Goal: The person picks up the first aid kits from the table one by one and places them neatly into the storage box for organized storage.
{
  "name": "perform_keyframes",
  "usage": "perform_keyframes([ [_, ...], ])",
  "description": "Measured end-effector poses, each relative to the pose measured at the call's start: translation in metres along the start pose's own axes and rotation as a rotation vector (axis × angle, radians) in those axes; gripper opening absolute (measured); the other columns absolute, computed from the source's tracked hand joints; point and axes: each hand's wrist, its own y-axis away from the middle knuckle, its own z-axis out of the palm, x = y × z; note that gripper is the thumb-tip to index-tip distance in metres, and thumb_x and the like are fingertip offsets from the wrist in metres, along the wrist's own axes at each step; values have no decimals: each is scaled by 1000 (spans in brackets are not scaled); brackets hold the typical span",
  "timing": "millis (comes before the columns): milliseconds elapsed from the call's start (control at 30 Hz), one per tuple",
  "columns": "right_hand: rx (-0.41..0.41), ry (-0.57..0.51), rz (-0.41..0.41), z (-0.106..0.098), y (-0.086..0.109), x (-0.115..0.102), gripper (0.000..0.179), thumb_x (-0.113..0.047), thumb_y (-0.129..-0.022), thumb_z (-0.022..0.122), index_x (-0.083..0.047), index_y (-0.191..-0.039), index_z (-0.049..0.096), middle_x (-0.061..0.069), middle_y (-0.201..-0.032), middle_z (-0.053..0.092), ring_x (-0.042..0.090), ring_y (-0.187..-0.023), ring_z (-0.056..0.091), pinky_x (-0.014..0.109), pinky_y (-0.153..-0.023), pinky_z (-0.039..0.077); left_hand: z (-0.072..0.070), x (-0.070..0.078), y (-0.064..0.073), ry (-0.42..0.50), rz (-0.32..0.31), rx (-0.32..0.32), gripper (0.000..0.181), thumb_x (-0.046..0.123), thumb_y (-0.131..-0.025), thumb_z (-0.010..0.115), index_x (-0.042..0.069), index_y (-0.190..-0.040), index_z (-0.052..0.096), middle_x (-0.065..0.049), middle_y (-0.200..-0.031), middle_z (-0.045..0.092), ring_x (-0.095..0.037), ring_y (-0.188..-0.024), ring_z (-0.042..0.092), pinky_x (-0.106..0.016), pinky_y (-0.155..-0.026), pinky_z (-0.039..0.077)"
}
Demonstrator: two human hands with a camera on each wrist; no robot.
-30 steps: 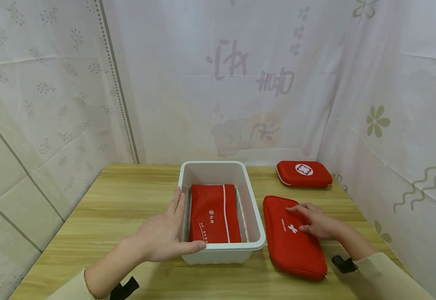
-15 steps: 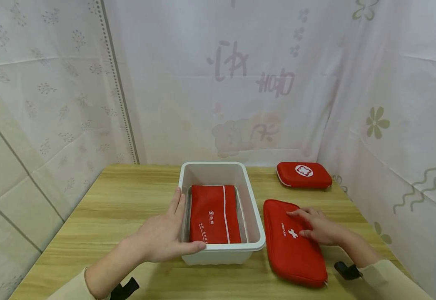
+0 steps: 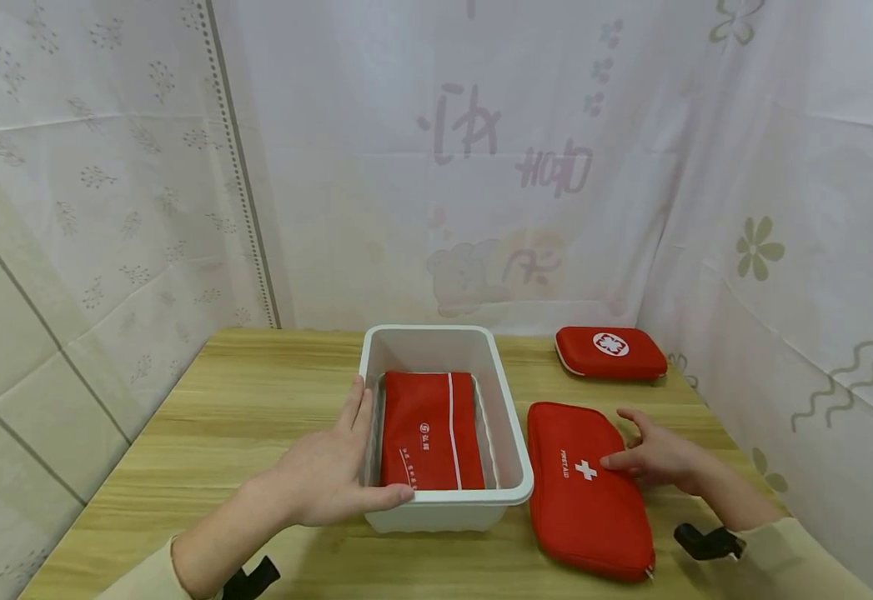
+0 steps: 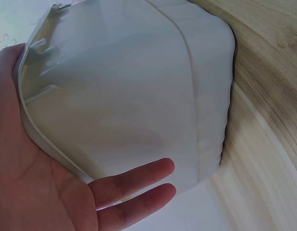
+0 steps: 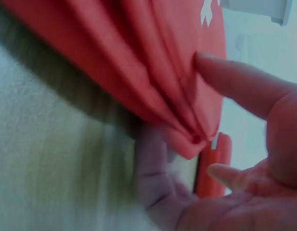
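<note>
A white plastic bin stands mid-table with a red pouch bearing a white stripe lying inside. My left hand rests at the bin's near left corner, thumb along the front rim. In the left wrist view two of its fingers lie straight along the outer wall. Right of the bin lies a red first aid pouch with a white cross. My right hand pinches this pouch's right edge, the thumb on top and a finger bent underneath; in the right wrist view the fabric folds there.
A red hard case with a white round emblem sits at the table's back right. The wood-grain table meets patterned curtains at the back and sides.
My right hand slid from the first aid pouch's top to its right edge, with fingers now under it. The pouch shifted slightly toward me. My left hand and the bin kept their place.
</note>
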Motion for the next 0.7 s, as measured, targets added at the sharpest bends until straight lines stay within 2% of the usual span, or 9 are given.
perform_keyframes([
  [67, -8, -20, -9, -1, -1, 3, 115, -26, -101, 80, 0, -171, -8, 46, -152, 39, 31, -119, 65, 46, -95, 61, 0, 0, 0, 2, 2, 0, 142, 92, -85, 63, -1, -175, 4, -20, -186, 1, -29, -98, 79, -43, -81, 63],
  [133, -18, -39, -28, -2, -1, 6, 115, -26, -102, 78, -4, -172, -11, 40, -147, 50, 30, -121, 66, 45, -96, 60, 1, 1, -1, 4, 2, -1, 142, 93, -85, 62, -1, -175, 4, -19, -186, 1, -29, -100, 79, -42, -80, 63],
  [200, -32, -63, -45, -2, -1, 9, 113, -24, -103, 76, -9, -172, -12, 32, -139, 60, 29, -119, 67, 43, -94, 58, 0, 1, -1, 10, 1, -2, 143, 93, -85, 62, 0, -176, 2, -19, -186, 0, -27, -95, 78, -40, -77, 62],
  [300, -60, -110, -82, -1, -1, 13, 109, -19, -105, 74, -15, -173, -11, 26, -132, 65, 27, -114, 68, 40, -91, 59, 0, 1, -1, 16, -1, -5, 144, 93, -84, 62, 1, -176, -1, -19, -186, -1, -22, -87, 76, -36, -72, 59],
  [400, -113, -197, -126, 2, -2, 16, 98, -14, -107, 70, -22, -174, -2, 28, -151, 47, 27, -120, 63, 40, -95, 60, 0, 0, -1, 19, 0, -4, 145, 93, -84, 62, 2, -176, -3, -20, -185, -2, -20, -82, 74, -35, -70, 58],
  [533, -189, -309, -168, 6, -3, 18, 75, -13, -110, 65, -30, -171, 25, 27, -169, 18, 27, -130, 57, 43, -103, 60, 1, -1, -1, 18, -1, -1, 144, 93, -84, 62, 2, -176, -2, -20, -185, -2, -20, -82, 74, -35, -71, 59],
  [600, -208, -325, -180, 7, -4, 18, 68, -14, -111, 63, -31, -170, 34, 27, -171, 15, 26, -131, 57, 44, -104, 60, 0, -1, -1, 19, -3, -1, 145, 93, -84, 62, 1, -176, -2, -19, -186, -2, -19, -83, 74, -36, -72, 60],
  [700, -206, -327, -181, 8, -4, 18, 66, -16, -112, 62, -29, -172, 37, 28, -172, 17, 25, -130, 60, 43, -104, 60, 1, -1, -1, 19, -7, -1, 144, 93, -84, 62, 2, -176, -1, -19, -186, -3, -20, -84, 75, -37, -74, 60],
])
